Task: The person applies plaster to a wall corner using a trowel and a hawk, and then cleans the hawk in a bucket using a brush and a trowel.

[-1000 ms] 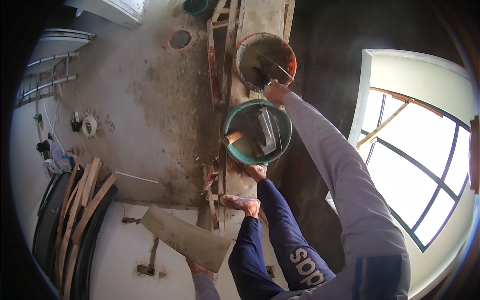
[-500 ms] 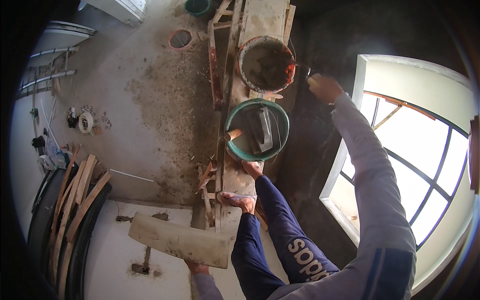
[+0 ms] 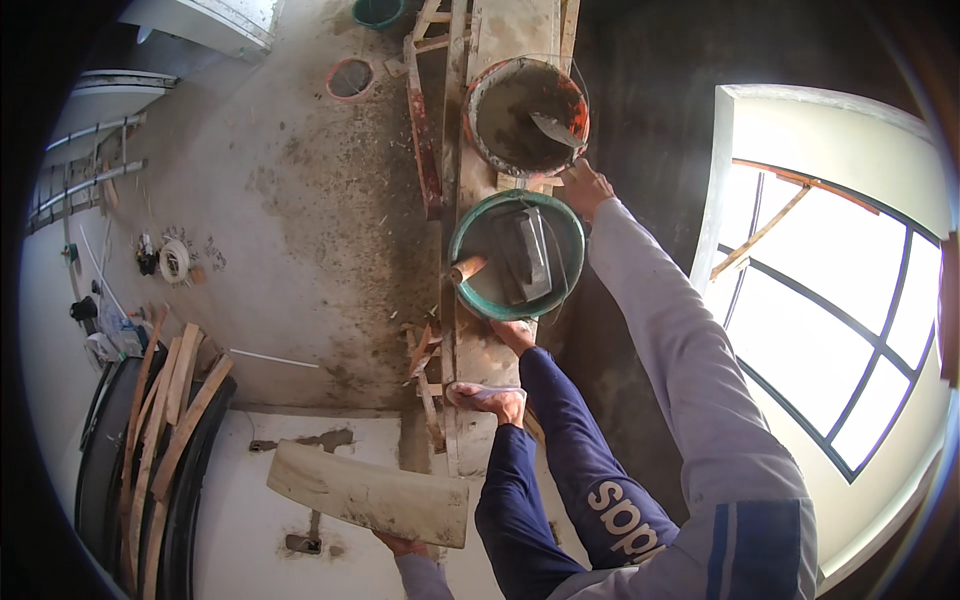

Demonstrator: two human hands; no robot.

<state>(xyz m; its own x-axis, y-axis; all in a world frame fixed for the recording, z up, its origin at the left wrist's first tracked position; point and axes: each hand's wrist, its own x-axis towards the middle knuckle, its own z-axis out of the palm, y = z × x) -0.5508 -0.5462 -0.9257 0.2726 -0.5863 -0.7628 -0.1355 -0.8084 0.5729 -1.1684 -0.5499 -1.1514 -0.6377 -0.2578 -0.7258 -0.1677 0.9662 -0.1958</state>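
Note:
My right hand (image 3: 588, 188) is closed round the handle of a pointed trowel (image 3: 555, 130). The trowel's blade lies over the grey mortar (image 3: 510, 112) inside an orange-red bucket (image 3: 484, 152). Low on the left, my left hand (image 3: 402, 544) grips the underside of a long, pale, mortar-smeared board (image 3: 365, 493), whose broad face is turned up; most of its fingers are hidden beneath. Nearer me than the bucket stands a green tub (image 3: 464, 287) with a wire handle. In it sits a plastering float (image 3: 530, 255), and a wooden handle (image 3: 468, 269) rests on its rim.
Both containers and my feet are on a narrow plank scaffold (image 3: 490, 362). The floor (image 3: 300, 200) lies well below on the left, with another green bucket (image 3: 378, 12). Wood strips (image 3: 165, 420) lean at lower left. A dark wall (image 3: 640, 130) and a window (image 3: 820, 300) flank the right.
My right hand has come leftward and slightly down, bringing the trowel's blade into plain sight over the mortar. The board stays in my left hand, and the whole view has shifted a little.

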